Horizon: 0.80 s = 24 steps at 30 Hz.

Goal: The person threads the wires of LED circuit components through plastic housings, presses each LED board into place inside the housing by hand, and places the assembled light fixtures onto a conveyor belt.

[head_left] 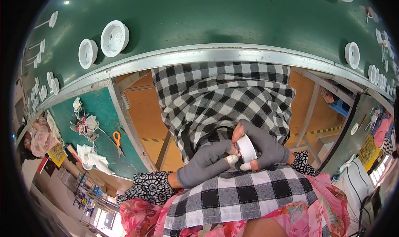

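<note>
Above my lap, a white round plastic housing is held on its side. My right hand, in a grey fingerless glove, wraps round it with thumb and fingers. My left hand, gloved the same way, has its fingertips pinched together against the housing's left side. A tiny red spot shows by those fingertips; whatever they pinch is too small and covered to name. White wraps cover some fingertips. Beneath the hands spreads a black-and-white checked cloth.
Beyond the metal table edge, two white round housings rest on the green tabletop. More line both sides, some with wires. Orange-handled scissors, a tangle of wired parts and white cloth lie on the left green surface.
</note>
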Motion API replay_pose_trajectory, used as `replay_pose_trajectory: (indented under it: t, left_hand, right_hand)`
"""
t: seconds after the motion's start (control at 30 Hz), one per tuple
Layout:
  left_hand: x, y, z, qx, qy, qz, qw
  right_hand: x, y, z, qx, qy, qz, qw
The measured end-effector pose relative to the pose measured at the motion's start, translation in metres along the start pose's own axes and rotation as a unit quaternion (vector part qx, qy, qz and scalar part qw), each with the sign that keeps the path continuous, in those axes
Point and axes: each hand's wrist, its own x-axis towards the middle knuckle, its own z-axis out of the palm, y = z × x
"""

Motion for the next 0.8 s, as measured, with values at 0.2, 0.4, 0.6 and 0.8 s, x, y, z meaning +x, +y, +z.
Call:
replay_pose_trajectory:
  t: [0.2, 0.4, 0.6, 0.8]
  left_hand:
    - [-0.004, 0.01, -0.008, -0.06, -0.07, -0.113, 0.989]
    - [0.012, -0.007, -0.015, -0.076, -0.111, -0.041, 0.99]
    - [-0.003, 0.012, -0.006, 0.06, -0.069, -0.028, 0.995]
    - [0.009, 0.05, -0.011, 0.365, -0.036, -0.054, 0.929]
  right_hand:
    - [-0.003, 0.001, -0.001, -0.026, -0.028, -0.013, 0.999]
    - [-0.007, 0.011, 0.0, 0.121, -0.045, 0.038, 0.991]
    - [-0.002, -0.003, -0.004, 0.057, -0.052, 0.026, 0.997]
    - [0.006, -0.025, -0.008, 0.072, 0.048, 0.091, 0.992]
